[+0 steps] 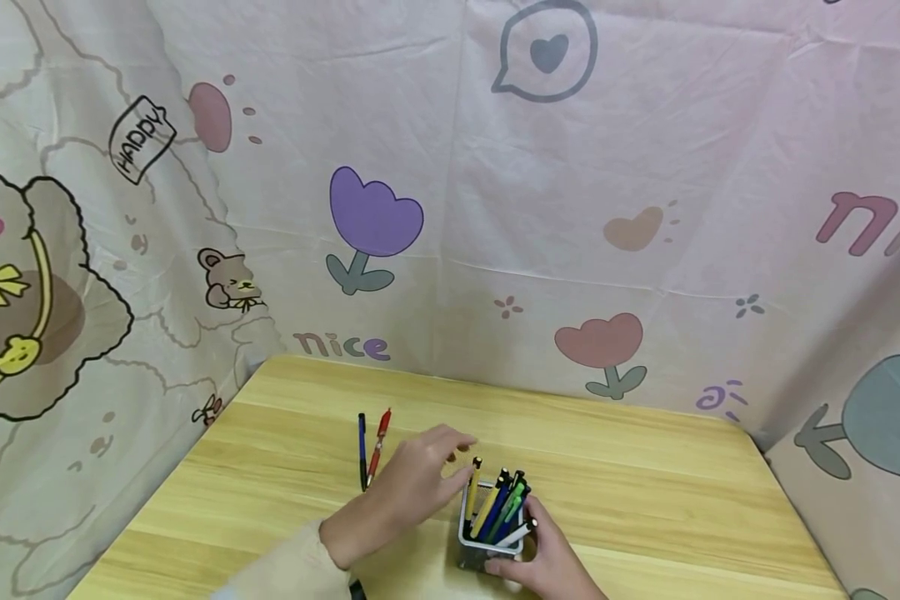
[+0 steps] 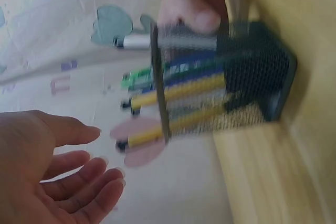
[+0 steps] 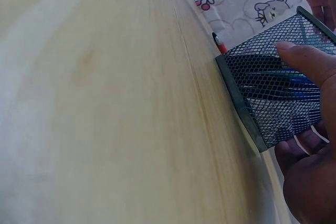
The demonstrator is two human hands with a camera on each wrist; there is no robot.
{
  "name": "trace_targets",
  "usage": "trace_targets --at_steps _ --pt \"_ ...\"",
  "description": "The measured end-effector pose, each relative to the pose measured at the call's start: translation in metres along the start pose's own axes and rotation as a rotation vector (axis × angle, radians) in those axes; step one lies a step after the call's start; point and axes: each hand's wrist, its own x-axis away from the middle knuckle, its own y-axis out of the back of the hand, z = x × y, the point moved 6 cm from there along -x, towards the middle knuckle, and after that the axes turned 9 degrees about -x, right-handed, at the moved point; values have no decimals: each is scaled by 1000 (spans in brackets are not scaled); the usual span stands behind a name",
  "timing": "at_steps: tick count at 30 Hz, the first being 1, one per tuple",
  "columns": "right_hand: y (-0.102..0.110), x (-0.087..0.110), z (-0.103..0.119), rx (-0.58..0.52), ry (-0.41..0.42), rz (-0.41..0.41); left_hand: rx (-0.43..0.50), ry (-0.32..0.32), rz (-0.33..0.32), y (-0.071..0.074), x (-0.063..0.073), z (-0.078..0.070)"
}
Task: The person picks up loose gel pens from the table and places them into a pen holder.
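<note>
My right hand (image 1: 553,557) grips a black mesh pen holder (image 1: 477,557) by its side, its thumb lying across the mesh (image 3: 262,85) in the right wrist view. Inside stand several pens: yellow ones with black ends (image 2: 144,139), a green pen (image 1: 514,505), blue ones and a white pen (image 1: 517,533) leaning toward the right hand. Left of the holder's top hovers my left hand (image 1: 418,468), fingers loosely bent. In the left wrist view, nothing is between the thumb and fingers of the left hand (image 2: 68,174), and the pen ends are a short way off.
On the wooden table (image 1: 645,483), a blue pen (image 1: 362,450) and a red pen (image 1: 379,442) lie beyond the left forearm. A small dark object (image 1: 357,590) shows at the bottom edge beside the sleeve. Printed cloth (image 1: 450,167) hangs behind the table and along its sides.
</note>
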Motion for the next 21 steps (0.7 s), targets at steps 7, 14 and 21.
trace_targets --at_steps 7,14,21 --pt "0 -1 0 -12 -10 -8 -43 160 -21 12 -7 38" --pt "0 0 1 -21 -4 -6 -124 297 19 7 -7 79" --pt "0 0 -1 -30 -6 3 -215 378 26 -4 -2 121"
